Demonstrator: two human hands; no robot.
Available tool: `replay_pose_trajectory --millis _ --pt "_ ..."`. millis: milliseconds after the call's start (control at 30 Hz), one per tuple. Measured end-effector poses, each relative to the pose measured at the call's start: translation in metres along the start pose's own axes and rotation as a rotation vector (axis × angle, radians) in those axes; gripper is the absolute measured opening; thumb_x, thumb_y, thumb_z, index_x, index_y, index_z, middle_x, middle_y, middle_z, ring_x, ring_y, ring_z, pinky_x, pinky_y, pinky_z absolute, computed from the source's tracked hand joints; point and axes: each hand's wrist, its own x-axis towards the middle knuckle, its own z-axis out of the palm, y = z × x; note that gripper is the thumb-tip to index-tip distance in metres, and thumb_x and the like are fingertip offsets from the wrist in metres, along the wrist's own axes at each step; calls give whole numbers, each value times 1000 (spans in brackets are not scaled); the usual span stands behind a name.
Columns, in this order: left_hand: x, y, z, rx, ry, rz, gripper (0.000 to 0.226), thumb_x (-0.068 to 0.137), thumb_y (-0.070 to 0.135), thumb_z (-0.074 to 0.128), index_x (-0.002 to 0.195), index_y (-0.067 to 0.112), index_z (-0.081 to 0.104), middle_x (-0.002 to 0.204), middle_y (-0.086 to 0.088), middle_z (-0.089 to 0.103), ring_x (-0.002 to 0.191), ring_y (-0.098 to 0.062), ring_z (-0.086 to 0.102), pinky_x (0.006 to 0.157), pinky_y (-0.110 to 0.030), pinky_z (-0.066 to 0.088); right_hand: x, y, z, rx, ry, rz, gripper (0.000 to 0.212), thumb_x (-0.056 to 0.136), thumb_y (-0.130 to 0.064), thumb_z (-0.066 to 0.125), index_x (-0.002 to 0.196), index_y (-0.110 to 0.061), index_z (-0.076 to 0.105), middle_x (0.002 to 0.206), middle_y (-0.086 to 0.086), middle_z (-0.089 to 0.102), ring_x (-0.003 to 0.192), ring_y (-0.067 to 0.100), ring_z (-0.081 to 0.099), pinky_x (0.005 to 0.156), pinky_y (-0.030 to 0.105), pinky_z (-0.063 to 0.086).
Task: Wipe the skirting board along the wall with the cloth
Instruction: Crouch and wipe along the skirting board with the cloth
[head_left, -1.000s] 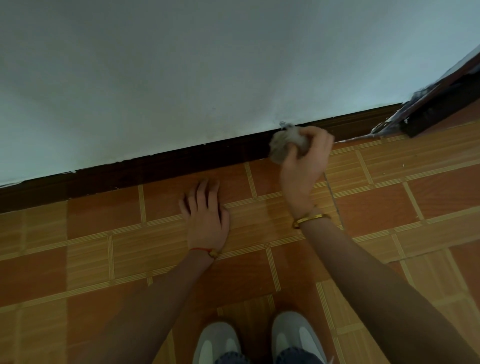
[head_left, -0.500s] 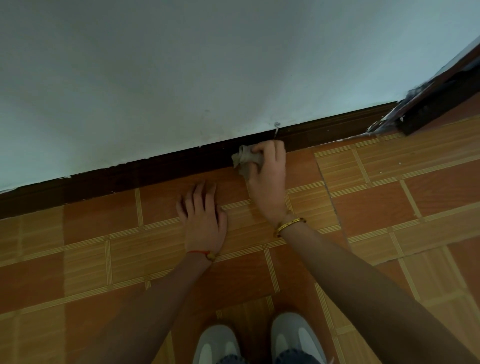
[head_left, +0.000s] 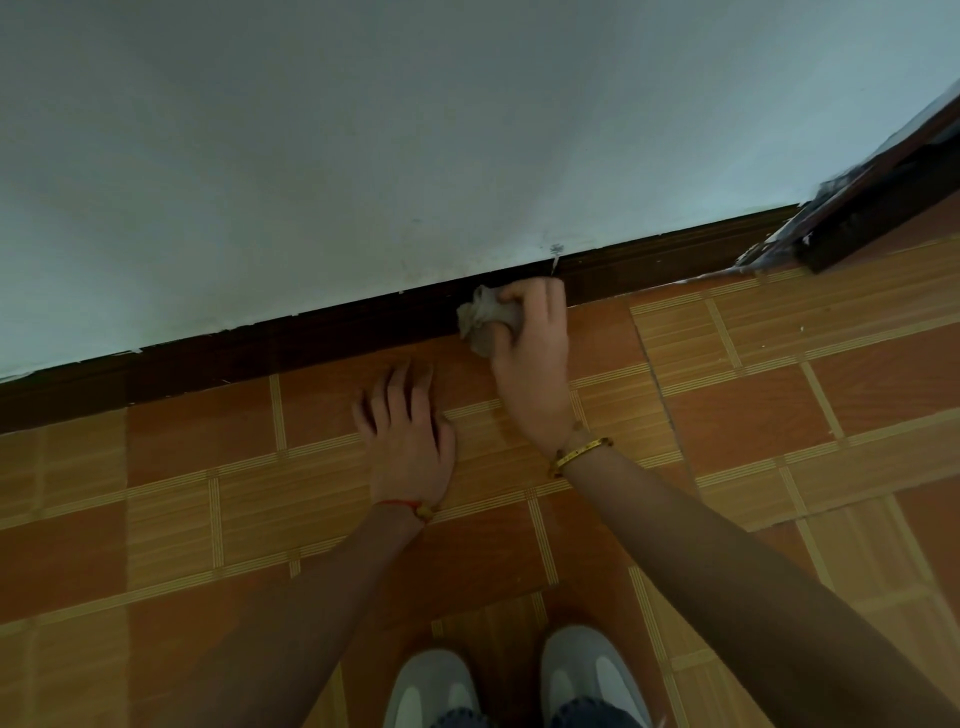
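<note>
Right hand (head_left: 530, 358) grips the crumpled cloth (head_left: 485, 319) against the skirting (head_left: 311, 338) at frame centre, while left hand (head_left: 408, 434) rests flat, fingers spread, on the floor (head_left: 753, 415).

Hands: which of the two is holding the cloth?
The right hand, with the gold bangle, grips the grey cloth against the skirting board. The left hand rests flat on the floor tiles.
</note>
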Motion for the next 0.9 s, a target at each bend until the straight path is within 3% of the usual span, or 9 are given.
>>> replay_pose_trajectory --millis 133,267,367,500,667,767,900 --pt "0 -1 0 -15 2 3 53 96 31 37 145 12 49 148 -14 46 137 -36 40 115 -62 23 6 -4 -9 51 112 27 30 76 15 60 98 -5 53 105 6 47 96 14 50 82 21 48" --pt "0 0 1 -19 8 -4 52 96 29 38 144 11 49 148 -14 46 137 -35 40 116 -61 22 28 13 -42 17 358 155 30 76 16 57 100 -1 54 108 9 49 96 9 51 83 9 45" --pt "-1 1 1 -6 9 -6 52 96 28 40 144 11 49 148 -14 46 137 -35 40 116 -62 23 36 19 -51 16 453 188 32 74 16 56 101 -1 53 110 11 49 99 16 54 84 12 48" --pt "-1 1 1 -8 11 -10 52 95 28 40 144 11 49 148 -14 45 138 -35 39 116 -62 23 27 3 -35 25 379 147 34 74 16 59 102 -3 53 110 3 45 102 13 51 88 19 49" --pt "-1 1 2 6 6 -13 53 95 30 39 145 12 47 149 -14 45 138 -36 38 117 -62 22 5 -18 -3 14 105 10 32 74 13 65 99 -6 54 106 4 47 99 16 48 83 26 48" --pt "-1 0 3 -5 2 -12 53 95 30 39 146 13 47 149 -14 45 138 -36 38 117 -62 22 6 -19 -3 67 117 12 30 74 14 63 96 -5 55 104 5 48 97 19 50 81 26 49" --pt "-1 -2 3 -5 14 1 53 96 30 40 146 12 47 148 -14 46 137 -36 40 116 -62 24 18 -5 -22 70 247 124 34 72 17 58 98 -5 54 108 7 48 99 14 51 83 15 48"
